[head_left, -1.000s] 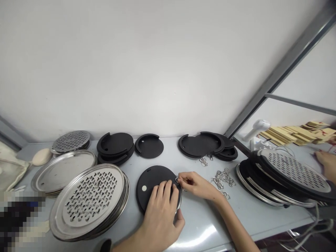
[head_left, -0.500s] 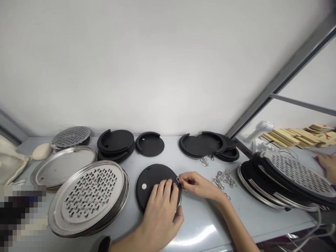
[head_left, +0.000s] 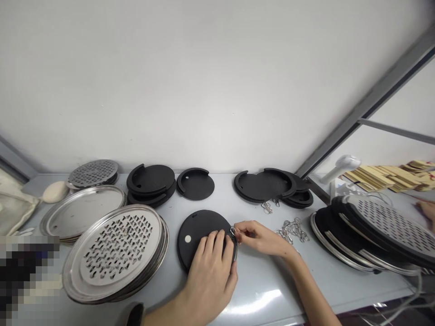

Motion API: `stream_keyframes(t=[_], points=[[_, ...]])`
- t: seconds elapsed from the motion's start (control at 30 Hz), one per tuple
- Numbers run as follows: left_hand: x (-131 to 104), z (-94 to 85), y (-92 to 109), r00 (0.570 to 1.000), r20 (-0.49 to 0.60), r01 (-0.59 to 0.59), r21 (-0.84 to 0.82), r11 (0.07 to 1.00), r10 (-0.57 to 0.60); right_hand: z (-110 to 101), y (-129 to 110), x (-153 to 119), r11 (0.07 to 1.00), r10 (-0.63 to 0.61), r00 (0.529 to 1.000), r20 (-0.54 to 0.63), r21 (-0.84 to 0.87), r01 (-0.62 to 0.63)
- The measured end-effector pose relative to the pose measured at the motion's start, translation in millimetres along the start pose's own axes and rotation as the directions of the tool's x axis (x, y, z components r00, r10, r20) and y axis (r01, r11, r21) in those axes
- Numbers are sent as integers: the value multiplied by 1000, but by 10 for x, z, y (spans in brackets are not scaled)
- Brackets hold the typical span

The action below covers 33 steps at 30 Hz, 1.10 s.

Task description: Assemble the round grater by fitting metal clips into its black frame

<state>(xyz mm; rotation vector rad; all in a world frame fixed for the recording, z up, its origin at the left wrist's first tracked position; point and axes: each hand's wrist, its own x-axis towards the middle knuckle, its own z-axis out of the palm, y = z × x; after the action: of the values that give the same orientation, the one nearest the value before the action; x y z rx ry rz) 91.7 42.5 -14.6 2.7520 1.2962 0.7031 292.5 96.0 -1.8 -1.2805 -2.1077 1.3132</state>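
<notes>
A black disc (head_left: 200, 222) with a pale round dot lies flat on the grey table. My left hand (head_left: 212, 274) rests on its lower right part, fingers spread and pressing on it. At the disc's right edge, my right hand (head_left: 256, 236) pinches a small metal clip (head_left: 233, 231) between thumb and fingertips. A heap of metal clips (head_left: 292, 230) lies to the right of that hand, and a few more clips (head_left: 267, 208) are behind it.
Perforated metal discs (head_left: 118, 249) are stacked at left, beside a metal plate (head_left: 86, 210). Black round holders (head_left: 152, 179) stand along the wall. At right are a stack of black and metal discs (head_left: 370, 240), yellow pieces (head_left: 377, 176) and another person's hand (head_left: 427, 209).
The view has shifted slightly. Both hands keep nearly the same places on and beside the black disc, with the clip still pinched in my right hand.
</notes>
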Motion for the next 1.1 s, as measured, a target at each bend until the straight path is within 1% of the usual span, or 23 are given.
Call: stream_keyframes(t=[0.37,0.5,0.83,0.93,1.1], points=[[5,26,8,999,25,27,-18,999,-26,3,-4,14,1000,17,1000,-5,21,-17],[3,30,4,1000,16,26,-14,1000,-26,3,-2,21,999,32,999,-7,24,-32],[-7,5,9,999,27,25,-17,1000,-25,15,-4,12,999,47,998,-53,25,-46],[4,8,7,999,24,23,-20,1000,-22,12,-21,13,999,44,998,-42,27,-43],[19,3,8,999,45,27,-24,999,-26,0,-43,12,999,23,1000,8,34,-23]])
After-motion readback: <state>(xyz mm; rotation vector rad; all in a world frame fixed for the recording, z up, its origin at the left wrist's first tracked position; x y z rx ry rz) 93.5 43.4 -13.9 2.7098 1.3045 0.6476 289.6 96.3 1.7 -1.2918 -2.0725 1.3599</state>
